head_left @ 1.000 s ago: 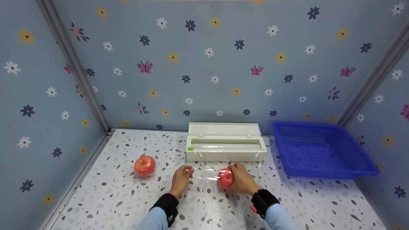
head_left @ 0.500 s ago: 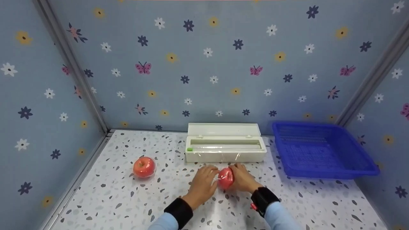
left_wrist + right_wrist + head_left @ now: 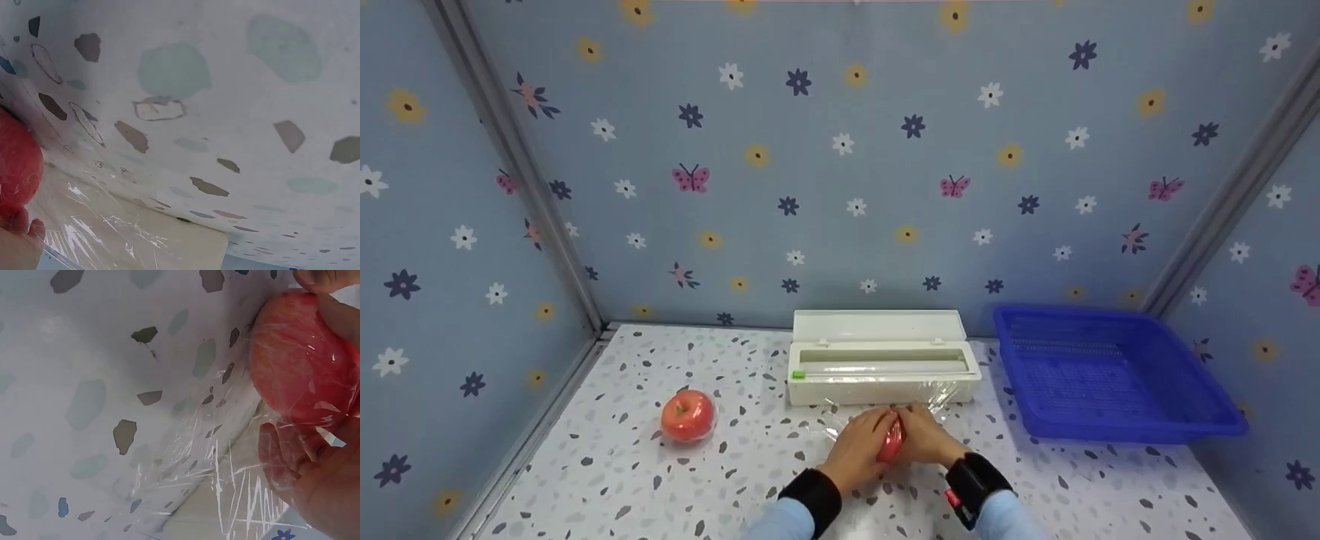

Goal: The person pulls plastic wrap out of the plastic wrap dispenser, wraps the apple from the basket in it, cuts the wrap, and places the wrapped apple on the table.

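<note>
A red apple (image 3: 892,442) stands between my two hands in the head view, with clear cling film (image 3: 225,478) over it and trailing off to the side. My left hand (image 3: 856,448) curves round its left side, and my right hand (image 3: 926,436) grips its right side. In the right wrist view, the film lies tight on the apple (image 3: 304,363) and also over some fingers. Only part of the apple (image 3: 19,163) shows in the left wrist view. Behind the hands, a white cling film dispenser (image 3: 885,391) has its lid up and a roll inside.
A second apple (image 3: 688,416), wrapped in film, sits on the left of the speckled table (image 3: 607,465). A blue plastic basket (image 3: 1117,431) stands at the back right. Patterned walls (image 3: 840,180) enclose the back and sides.
My left hand has moved right from the film's left side to the apple and now holds it. The film has gathered inward. My right hand has stayed on the apple. The head view has tilted up slightly.
</note>
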Action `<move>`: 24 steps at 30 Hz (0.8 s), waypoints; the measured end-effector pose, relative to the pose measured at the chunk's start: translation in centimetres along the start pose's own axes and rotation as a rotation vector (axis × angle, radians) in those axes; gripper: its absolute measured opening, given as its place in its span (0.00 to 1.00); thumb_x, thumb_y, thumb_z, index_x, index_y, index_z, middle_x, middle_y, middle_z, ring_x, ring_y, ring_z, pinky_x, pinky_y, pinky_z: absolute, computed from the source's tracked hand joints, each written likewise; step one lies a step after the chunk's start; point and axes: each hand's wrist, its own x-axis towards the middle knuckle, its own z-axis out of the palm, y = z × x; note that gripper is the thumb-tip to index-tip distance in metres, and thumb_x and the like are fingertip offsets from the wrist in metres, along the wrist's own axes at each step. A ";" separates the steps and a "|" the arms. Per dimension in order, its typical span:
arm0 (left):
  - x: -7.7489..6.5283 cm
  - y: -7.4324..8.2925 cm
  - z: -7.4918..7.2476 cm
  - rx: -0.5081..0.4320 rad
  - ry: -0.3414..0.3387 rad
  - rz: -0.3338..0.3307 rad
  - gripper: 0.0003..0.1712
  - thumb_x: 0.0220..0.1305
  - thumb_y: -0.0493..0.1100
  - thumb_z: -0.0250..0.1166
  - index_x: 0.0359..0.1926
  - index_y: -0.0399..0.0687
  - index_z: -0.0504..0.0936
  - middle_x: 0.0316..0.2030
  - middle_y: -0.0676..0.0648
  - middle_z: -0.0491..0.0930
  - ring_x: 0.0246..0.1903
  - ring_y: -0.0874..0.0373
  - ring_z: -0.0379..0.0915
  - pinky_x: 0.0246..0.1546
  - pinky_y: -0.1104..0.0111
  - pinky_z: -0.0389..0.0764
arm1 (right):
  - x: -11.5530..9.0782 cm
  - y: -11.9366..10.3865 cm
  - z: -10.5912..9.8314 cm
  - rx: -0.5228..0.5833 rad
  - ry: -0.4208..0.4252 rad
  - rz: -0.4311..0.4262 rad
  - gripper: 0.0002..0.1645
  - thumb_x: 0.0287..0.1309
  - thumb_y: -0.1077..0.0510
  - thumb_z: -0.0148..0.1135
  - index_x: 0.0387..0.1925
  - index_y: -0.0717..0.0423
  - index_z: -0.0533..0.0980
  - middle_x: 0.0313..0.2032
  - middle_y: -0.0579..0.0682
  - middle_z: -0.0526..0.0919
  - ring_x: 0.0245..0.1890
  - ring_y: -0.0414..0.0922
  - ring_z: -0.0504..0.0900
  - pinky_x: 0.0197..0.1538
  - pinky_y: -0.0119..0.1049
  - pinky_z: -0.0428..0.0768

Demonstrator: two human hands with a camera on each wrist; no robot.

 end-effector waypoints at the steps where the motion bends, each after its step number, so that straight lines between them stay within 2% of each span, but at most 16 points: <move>1: 0.1 0.0 0.0 -0.023 -0.007 -0.014 0.45 0.41 0.47 0.71 0.61 0.40 0.64 0.58 0.41 0.68 0.58 0.48 0.65 0.60 0.59 0.66 | 0.0 0.2 0.1 0.013 0.000 0.006 0.48 0.33 0.49 0.73 0.54 0.70 0.66 0.49 0.68 0.71 0.50 0.61 0.70 0.52 0.57 0.70; 7: 1.3 -0.5 -0.1 -0.180 -0.034 -0.076 0.40 0.43 0.50 0.70 0.59 0.44 0.68 0.54 0.45 0.72 0.55 0.51 0.68 0.59 0.61 0.68 | -0.3 1.1 0.4 0.099 0.046 -0.041 0.46 0.37 0.52 0.72 0.57 0.68 0.64 0.50 0.65 0.72 0.52 0.59 0.72 0.56 0.54 0.70; 10: 2.0 -1.1 -0.3 -0.255 -0.060 -0.100 0.40 0.42 0.50 0.71 0.58 0.44 0.69 0.54 0.46 0.73 0.55 0.51 0.68 0.58 0.61 0.69 | -0.7 1.1 0.4 0.037 0.128 -0.103 0.45 0.36 0.55 0.73 0.57 0.68 0.65 0.52 0.65 0.72 0.53 0.59 0.72 0.56 0.53 0.70; 12: 2.4 -1.6 -0.5 -0.308 -0.084 -0.126 0.39 0.42 0.50 0.71 0.58 0.44 0.70 0.54 0.46 0.73 0.55 0.51 0.68 0.58 0.61 0.69 | -1.0 1.0 0.5 -0.060 0.210 -0.155 0.45 0.34 0.56 0.74 0.56 0.67 0.66 0.52 0.64 0.72 0.53 0.59 0.72 0.56 0.51 0.71; 14: 2.8 -2.1 -0.7 -0.360 -0.103 -0.147 0.40 0.42 0.49 0.71 0.58 0.43 0.70 0.54 0.44 0.72 0.55 0.49 0.67 0.58 0.59 0.69 | -1.2 1.0 0.8 -0.203 0.269 -0.199 0.46 0.33 0.55 0.75 0.57 0.66 0.66 0.53 0.63 0.72 0.54 0.57 0.72 0.56 0.49 0.72; 16: 3.2 -2.6 -0.8 -0.430 -0.118 -0.164 0.40 0.41 0.48 0.72 0.58 0.41 0.69 0.55 0.42 0.72 0.56 0.48 0.67 0.58 0.58 0.68 | -1.2 0.9 1.2 -0.345 0.297 -0.237 0.48 0.32 0.52 0.75 0.57 0.65 0.66 0.53 0.61 0.72 0.53 0.56 0.72 0.55 0.47 0.73; 18: 3.5 -3.1 -0.9 -0.503 -0.139 -0.179 0.41 0.40 0.46 0.73 0.58 0.39 0.69 0.55 0.40 0.71 0.56 0.46 0.66 0.58 0.56 0.68 | -1.0 1.0 1.7 -0.478 0.287 -0.245 0.51 0.31 0.49 0.75 0.59 0.64 0.64 0.54 0.60 0.71 0.54 0.55 0.71 0.53 0.45 0.75; 21: 4.0 -3.7 -1.1 -0.627 -0.175 -0.181 0.42 0.40 0.47 0.73 0.59 0.40 0.68 0.56 0.42 0.71 0.57 0.48 0.66 0.59 0.57 0.66 | -0.2 1.5 2.5 -0.666 0.331 -0.299 0.49 0.36 0.48 0.71 0.60 0.62 0.63 0.54 0.58 0.71 0.53 0.53 0.72 0.52 0.42 0.77; 24: 4.3 -4.0 -1.3 -0.687 -0.200 -0.189 0.42 0.40 0.49 0.73 0.58 0.43 0.69 0.55 0.45 0.73 0.56 0.51 0.67 0.60 0.59 0.66 | 0.5 2.4 2.9 -0.821 0.407 -0.359 0.43 0.41 0.48 0.67 0.58 0.61 0.64 0.51 0.56 0.73 0.50 0.50 0.73 0.52 0.37 0.76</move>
